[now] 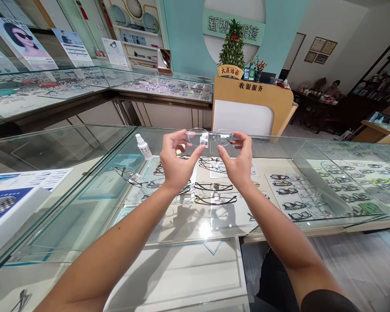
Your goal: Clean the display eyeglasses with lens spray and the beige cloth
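Black right sleeve (328, 300), bare forearms (134, 225)

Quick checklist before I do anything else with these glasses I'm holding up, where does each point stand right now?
1. Left hand gripping one side of the glasses: ok.
2. Right hand gripping the other side: ok.
3. Glasses held up off the counter: ok.
4. Bottle standing, apart from both hands: ok.
5. Lenses free of smudges: cannot tell, too small to see.
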`<state>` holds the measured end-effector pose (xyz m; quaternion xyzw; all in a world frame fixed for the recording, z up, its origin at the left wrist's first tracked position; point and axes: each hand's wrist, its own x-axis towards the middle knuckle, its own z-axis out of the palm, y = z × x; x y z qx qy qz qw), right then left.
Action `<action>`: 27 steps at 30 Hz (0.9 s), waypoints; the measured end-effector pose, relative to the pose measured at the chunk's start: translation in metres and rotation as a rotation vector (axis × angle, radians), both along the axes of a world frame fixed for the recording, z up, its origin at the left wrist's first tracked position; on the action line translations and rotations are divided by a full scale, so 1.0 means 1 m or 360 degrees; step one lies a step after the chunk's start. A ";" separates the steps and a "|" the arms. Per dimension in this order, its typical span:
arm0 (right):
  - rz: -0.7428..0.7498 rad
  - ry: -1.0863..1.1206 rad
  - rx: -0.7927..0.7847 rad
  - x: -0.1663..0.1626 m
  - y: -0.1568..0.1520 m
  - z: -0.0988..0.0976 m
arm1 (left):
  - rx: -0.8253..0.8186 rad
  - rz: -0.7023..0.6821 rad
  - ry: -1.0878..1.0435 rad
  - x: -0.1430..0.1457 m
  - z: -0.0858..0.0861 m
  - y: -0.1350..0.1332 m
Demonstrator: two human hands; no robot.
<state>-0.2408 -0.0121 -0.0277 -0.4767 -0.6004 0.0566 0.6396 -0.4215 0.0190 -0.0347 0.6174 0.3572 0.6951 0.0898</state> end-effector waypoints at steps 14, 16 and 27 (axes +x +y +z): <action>0.0457 0.0564 -0.0129 0.007 0.004 0.011 | -0.0068 -0.0058 0.0099 -0.006 -0.001 0.006; 0.0474 0.0603 -0.0203 0.013 0.008 0.013 | -0.0093 -0.0126 0.0078 -0.006 -0.002 0.008; 0.0913 0.0671 -0.0763 0.039 0.022 0.022 | -0.0226 -0.0388 0.0273 -0.009 0.001 0.007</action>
